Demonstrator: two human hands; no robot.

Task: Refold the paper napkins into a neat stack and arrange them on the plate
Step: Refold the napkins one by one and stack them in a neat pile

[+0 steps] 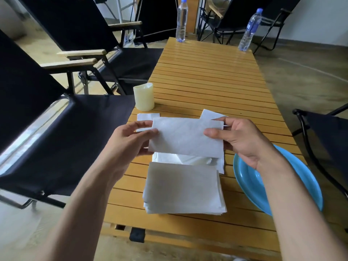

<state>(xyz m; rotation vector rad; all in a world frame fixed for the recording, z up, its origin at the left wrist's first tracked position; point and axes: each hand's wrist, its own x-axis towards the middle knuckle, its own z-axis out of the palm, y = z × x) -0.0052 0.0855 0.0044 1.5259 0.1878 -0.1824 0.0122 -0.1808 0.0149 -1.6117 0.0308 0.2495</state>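
Left hand: the left hand [130,140] pinches the left short edge of the folded white paper napkin [186,138], thumb on the near face and fingers behind
Right hand: the right hand [243,142] grips the same napkin's right short edge, thumb laid across the front and the other fingers curled behind
Held napkin: a long rectangle lifted clear of the slatted yellow wooden counter [207,76], held between both hands above the loose sheets
Folded stack: a neat pile of folded white napkins [183,187] lies flat on the counter at 6 o'clock from the held napkin, near the counter's near edge, its sides roughly squared
Loose sheets: unfolded white napkins [188,160] show between the held napkin and the pile, reaching the pile's far edge; two more white corners lie flat at 11 o'clock [146,116] and 1 o'clock [211,113] of the held napkin
Plate: the round blue plate [244,172] sits at 4 o'clock from the held napkin, just beside the pile at its 3 o'clock, partly hidden by the right forearm
Candle: a cream pillar candle [144,97] stands upright at 11 o'clock, near the counter's left edge
Bottles: two clear plastic water bottles with blue caps stand at the far end, one at 12 o'clock [182,19], one at 1 o'clock [249,30]
Chairs: black fabric folding chairs with wooden armrests [56,119] stand beside the counter from 9 to 11 o'clock
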